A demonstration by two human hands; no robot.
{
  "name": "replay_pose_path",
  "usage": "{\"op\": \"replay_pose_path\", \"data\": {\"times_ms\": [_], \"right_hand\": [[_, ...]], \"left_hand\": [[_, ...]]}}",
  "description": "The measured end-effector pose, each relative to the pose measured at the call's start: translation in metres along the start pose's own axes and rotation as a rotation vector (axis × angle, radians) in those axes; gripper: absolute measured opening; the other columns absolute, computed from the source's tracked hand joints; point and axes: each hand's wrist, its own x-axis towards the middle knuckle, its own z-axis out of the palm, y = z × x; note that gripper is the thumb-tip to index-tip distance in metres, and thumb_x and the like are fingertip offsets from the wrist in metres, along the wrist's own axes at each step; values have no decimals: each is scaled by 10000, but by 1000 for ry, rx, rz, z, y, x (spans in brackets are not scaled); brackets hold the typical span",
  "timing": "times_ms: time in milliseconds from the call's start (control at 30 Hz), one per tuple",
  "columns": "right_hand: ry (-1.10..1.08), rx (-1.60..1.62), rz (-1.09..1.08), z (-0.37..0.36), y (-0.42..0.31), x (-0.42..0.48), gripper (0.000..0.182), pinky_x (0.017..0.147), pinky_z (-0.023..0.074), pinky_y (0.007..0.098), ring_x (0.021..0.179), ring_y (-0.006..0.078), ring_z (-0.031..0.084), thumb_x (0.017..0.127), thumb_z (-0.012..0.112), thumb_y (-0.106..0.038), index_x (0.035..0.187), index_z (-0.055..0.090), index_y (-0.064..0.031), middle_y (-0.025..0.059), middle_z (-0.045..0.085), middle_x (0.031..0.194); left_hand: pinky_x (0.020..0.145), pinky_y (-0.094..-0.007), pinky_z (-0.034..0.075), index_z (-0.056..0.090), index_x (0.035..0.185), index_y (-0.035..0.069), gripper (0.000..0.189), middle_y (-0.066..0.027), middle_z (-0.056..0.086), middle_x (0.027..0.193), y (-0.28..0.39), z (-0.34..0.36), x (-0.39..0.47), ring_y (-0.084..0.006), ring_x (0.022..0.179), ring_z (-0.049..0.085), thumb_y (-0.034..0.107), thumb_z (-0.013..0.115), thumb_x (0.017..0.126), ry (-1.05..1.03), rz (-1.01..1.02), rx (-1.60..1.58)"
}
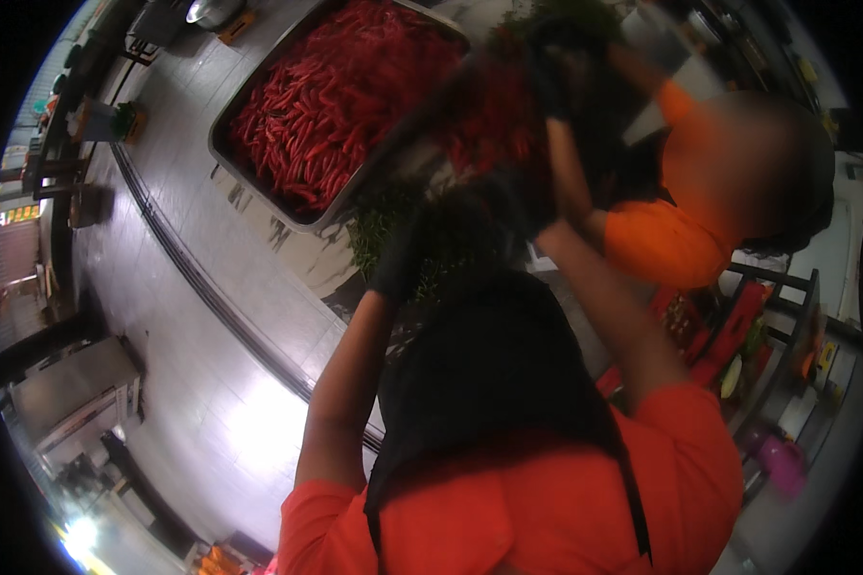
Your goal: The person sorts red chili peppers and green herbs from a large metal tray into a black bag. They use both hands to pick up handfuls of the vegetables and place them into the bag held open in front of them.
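My left hand [401,255], in a black glove, is at the left side of a heap of green stems [431,269] close to my apron. Dark blur hides its fingers. My right hand [523,205], also black-gloved, is at the right of the stems, just below a loose pile of red chili peppers [492,129]. Whether either hand grips anything is not visible. Beyond my left hand stands a large rectangular metal tray [270,205] heaped with red chili peppers [331,108]. Tray, stems and loose peppers rest on a marble-patterned tabletop [313,251].
A co-worker in an orange shirt [665,241] leans in from the right, black-gloved hands [550,57] over the far peppers and greens. Behind my right arm is a rack [791,287] with red crates [726,334]. Tiled floor [208,287] with a dark channel [194,269] lies left.
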Motion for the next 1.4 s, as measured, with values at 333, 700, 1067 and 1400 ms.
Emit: {"op": "replay_pose_path", "data": {"times_ms": [333,700,1067,1400], "right_hand": [[-223,-451,-232,18,28,78,133,800,483,428,906,314,589,800,631,-189,862,671,-77,103,617,939],[-89,223,-295,14,-43,42,164,819,501,399,915,302,644,861,594,-124,977,702,-81,132,668,944],[-239,705,-210,-9,-72,27,169,838,495,360,949,242,638,853,672,-113,996,696,-26,139,676,1003],[-86,-258,73,27,19,83,300,864,486,471,1030,395,595,830,629,-119,1106,644,-1,242,615,1107]], "left_hand": [[632,-278,441,697,1045,36,229,-6,635,823,6,12,28,-87,700,528,230,614,957,95,-125,112],[742,-288,475,666,1104,-6,237,-48,667,923,19,1,-1,-107,832,575,164,634,943,22,-7,259],[718,-241,470,595,1269,13,345,5,635,989,34,-19,-63,-79,836,553,231,547,1006,-160,-238,151],[773,-277,502,569,1315,54,355,-85,621,1172,37,-22,-82,-164,980,604,134,555,970,-46,-45,408]]}}
